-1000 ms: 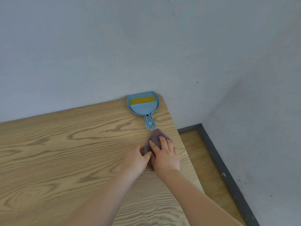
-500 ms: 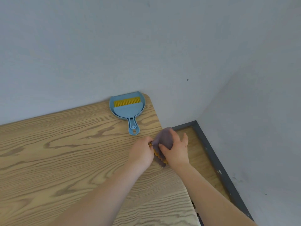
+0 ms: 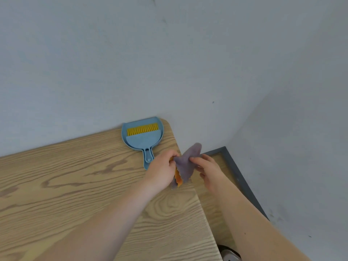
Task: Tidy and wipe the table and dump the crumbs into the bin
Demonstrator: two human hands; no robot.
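Both hands have lifted the cloth (image 3: 185,165) off the table (image 3: 75,185) since a second ago, when it lay flat under the right hand near the dustpan handle; now it hangs in the air at the table's right edge, partly over the floor (image 3: 211,196). The cloth is grey-purple with an orange underside showing along its lower edge. The left hand (image 3: 162,171) pinches the cloth's left side, fingers curled round it. The right hand (image 3: 208,169) holds the cloth's right side with thumb and fingertips, the other fingers loosely bent. Just left of the hands, a small blue dustpan (image 3: 144,137) lies flat at the table's far right corner against the wall (image 3: 169,63), its handle pointing toward the near side. A matching brush with yellow bristles (image 3: 142,129) sits nested in the pan. The table is light wood with strong grain. Beyond its right edge, wooden floor meets a dark grey skirting board (image 3: 243,179). At the bottom edge, beside the right forearm, a dark round object (image 3: 228,254) is partly visible; what it is cannot be told.
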